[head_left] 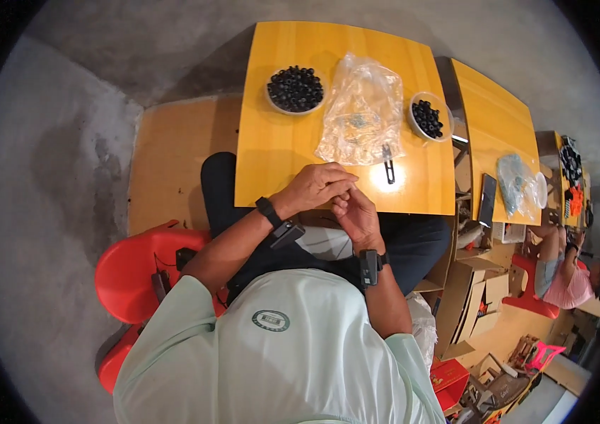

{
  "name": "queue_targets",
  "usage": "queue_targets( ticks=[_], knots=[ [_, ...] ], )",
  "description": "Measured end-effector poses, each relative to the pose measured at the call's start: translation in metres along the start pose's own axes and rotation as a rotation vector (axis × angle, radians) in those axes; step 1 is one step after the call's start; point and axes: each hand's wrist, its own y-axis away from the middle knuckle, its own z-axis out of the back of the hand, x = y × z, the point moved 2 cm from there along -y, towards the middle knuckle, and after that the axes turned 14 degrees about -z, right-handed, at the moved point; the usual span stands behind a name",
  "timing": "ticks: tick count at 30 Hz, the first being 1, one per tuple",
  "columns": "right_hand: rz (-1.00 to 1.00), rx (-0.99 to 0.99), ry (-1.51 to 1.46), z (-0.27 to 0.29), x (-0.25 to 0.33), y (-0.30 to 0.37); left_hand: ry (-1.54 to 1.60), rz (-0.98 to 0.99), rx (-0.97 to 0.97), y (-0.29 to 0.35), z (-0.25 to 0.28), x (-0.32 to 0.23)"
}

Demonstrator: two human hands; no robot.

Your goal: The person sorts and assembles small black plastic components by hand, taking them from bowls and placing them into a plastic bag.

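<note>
My left hand (314, 189) and my right hand (358, 215) meet at the near edge of the yellow table (278, 152). Their fingertips are pinched together, and whatever sits between them is too small or hidden to make out. Just beyond the hands lies a crumpled clear plastic bag (360, 106) with some bluish print. A slim black slotted piece (388, 165) rests by the bag's near right corner. Left of the bag, a round clear tub (271, 99) is heaped with small black ring-like parts (296, 88). On the right, another clear tub (447, 113) holds fewer black parts (427, 119).
A second yellow table (498, 127) to the right carries a phone (487, 199) and a bluish plastic bag (517, 185). Red chairs (130, 272) stand at my left. Cardboard boxes (471, 297) fill the floor at right. Farther right, another person (568, 283) sits at a table.
</note>
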Motion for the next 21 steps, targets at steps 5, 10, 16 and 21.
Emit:
queue_targets(
  ticks=[5,10,16,21],
  knots=[
    [-0.023,0.028,0.043,-0.008,0.0,-0.005,-0.216,-0.043,0.011,0.007,0.0,0.002],
    [0.032,0.013,0.12,-0.008,0.004,-0.002,-0.159,-0.034,0.009,0.004,-0.003,-0.004],
    [0.007,0.144,0.109,-0.014,0.003,0.001,0.0,0.087,-0.046,0.002,-0.006,-0.019],
    [0.031,0.121,0.139,-0.014,0.002,0.003,-0.161,-0.04,-0.108,0.002,-0.001,-0.021]
  ],
)
